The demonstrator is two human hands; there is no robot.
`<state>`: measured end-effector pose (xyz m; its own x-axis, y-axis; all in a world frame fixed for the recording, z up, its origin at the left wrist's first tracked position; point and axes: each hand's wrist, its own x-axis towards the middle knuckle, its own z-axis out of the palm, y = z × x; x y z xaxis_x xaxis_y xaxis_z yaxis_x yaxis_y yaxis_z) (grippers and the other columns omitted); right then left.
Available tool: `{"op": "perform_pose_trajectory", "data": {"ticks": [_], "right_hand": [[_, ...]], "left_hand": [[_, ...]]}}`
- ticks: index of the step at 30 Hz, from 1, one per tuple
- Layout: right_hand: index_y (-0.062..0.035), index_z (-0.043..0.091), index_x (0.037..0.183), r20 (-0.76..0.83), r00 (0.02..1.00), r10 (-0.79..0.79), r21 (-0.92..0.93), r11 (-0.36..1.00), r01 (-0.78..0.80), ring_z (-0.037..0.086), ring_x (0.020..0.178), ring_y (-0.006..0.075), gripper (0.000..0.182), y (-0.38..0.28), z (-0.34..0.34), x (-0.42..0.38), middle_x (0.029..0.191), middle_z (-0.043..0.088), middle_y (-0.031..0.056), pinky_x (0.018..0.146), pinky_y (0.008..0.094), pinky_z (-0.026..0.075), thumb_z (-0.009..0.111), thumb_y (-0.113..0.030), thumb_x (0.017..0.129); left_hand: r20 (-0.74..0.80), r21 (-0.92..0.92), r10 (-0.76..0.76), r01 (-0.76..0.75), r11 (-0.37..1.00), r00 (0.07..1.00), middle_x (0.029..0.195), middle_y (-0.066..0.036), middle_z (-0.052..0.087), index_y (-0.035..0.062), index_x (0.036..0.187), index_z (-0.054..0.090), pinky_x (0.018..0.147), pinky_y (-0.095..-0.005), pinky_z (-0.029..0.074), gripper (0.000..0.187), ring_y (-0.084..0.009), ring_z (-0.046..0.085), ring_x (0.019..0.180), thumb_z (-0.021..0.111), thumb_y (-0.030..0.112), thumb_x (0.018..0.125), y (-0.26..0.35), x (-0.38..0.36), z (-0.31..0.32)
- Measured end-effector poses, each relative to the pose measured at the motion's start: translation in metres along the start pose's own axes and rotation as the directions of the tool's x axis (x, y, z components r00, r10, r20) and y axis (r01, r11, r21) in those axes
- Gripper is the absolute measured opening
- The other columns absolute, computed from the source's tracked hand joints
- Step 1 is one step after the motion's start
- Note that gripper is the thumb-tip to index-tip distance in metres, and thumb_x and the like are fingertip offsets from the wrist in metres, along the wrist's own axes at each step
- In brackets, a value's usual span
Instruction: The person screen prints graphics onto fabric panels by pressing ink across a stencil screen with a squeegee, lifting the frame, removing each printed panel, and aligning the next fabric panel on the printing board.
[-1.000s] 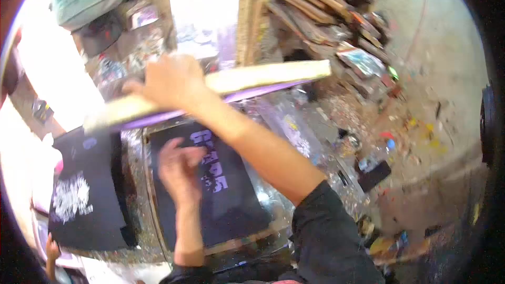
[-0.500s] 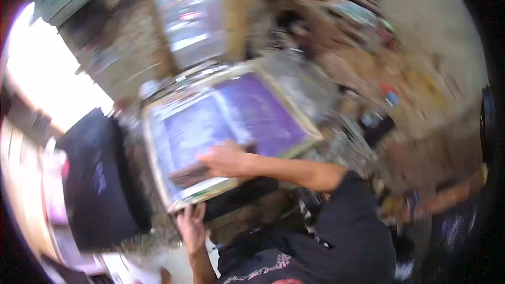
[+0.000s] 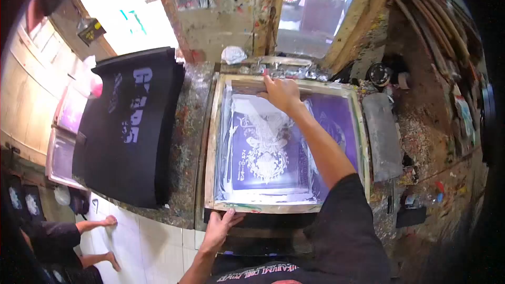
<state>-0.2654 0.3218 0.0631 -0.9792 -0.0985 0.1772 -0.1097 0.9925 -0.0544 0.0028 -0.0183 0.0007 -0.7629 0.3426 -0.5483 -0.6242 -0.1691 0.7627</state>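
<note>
A wooden-framed printing screen (image 3: 209, 179) lies in front of me, its purple mesh showing a pale ornate design (image 3: 265, 160) and whitish ink along the margins. My right hand (image 3: 282, 94) is at the far end of the screen, its fingers closed round a brownish squeegee (image 3: 252, 89) that is partly hidden by the hand and shadow. At the near left corner, my left hand (image 3: 221, 227) grips the frame's edge, thumb on top and other fingers partly under it. Black fabric (image 3: 263, 220) shows beneath the near edge.
Left of the screen lies a stack of black printed cloth (image 3: 126, 131). A grey slab (image 3: 383, 137) is at the right, with ink-stained clutter around it. A crumpled white cloth (image 3: 233, 54) sits beyond the frame. Another person's legs (image 3: 100, 226) show at lower left.
My right hand has moved with the squeegee from the screen's near side to its far end. My left hand still holds the near left corner. The view has turned and sharpened.
</note>
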Motion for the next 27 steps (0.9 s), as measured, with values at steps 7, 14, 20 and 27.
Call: {"op": "perform_pose_trajectory", "data": {"ticks": [7,14,20,27], "right_hand": [[-0.0121,0.060,0.084,-0.043,0.997,-0.056,-0.109,0.993,0.051,0.065,0.057,0.0242,0.038,-0.090,-0.001,-0.174,0.067,0.061,0.0068,0.056,0.0393,0.050,0.066,-0.049,0.091],[-0.0100,0.060,0.084,-0.049,0.995,-0.092,0.005,0.996,0.092,0.066,0.067,0.0203,0.034,-0.143,-0.048,-0.262,0.076,0.063,0.0062,0.066,0.0384,0.048,0.066,-0.043,0.091],[-0.0116,0.062,0.087,-0.419,0.908,0.012,-0.066,0.997,-0.043,0.062,0.076,0.0223,0.048,-0.157,-0.127,-0.251,0.081,0.061,0.0067,0.082,0.0482,0.042,0.065,-0.059,0.087],[-0.0015,0.067,0.100,-0.612,0.788,-0.066,-0.161,0.986,-0.043,0.064,0.085,0.0336,0.060,-0.100,-0.269,-0.091,0.090,0.064,0.0160,0.080,0.0456,0.047,0.065,-0.060,0.087]], "left_hand": [[-0.031,-0.017,-0.074,0.074,0.997,0.997,0.122,-0.024,0.063,-0.0125,0.133,0.043,0.099,-0.0445,0.055,0.038,-0.0313,0.067,0.113,0.050,0.014,0.106,0.018,-0.003,0.006],[0.031,0.011,0.036,-0.036,0.999,0.999,0.118,-0.026,0.064,-0.0143,0.127,0.045,0.096,-0.0440,0.057,0.036,-0.0342,0.069,0.108,0.051,0.015,0.106,0.013,-0.008,0.004],[0.092,0.002,0.342,-0.344,0.939,0.935,0.122,-0.026,0.061,-0.0033,0.140,0.029,0.091,-0.0449,0.059,0.043,-0.0359,0.068,0.106,0.050,0.013,0.105,0.077,-0.045,0.031],[0.187,0.554,0.970,-0.832,0.028,0.157,0.086,-0.014,0.070,-0.0013,0.100,0.055,0.075,-0.0346,0.054,0.007,-0.0241,0.071,0.080,0.058,0.003,0.096,0.205,0.107,0.073]]}}
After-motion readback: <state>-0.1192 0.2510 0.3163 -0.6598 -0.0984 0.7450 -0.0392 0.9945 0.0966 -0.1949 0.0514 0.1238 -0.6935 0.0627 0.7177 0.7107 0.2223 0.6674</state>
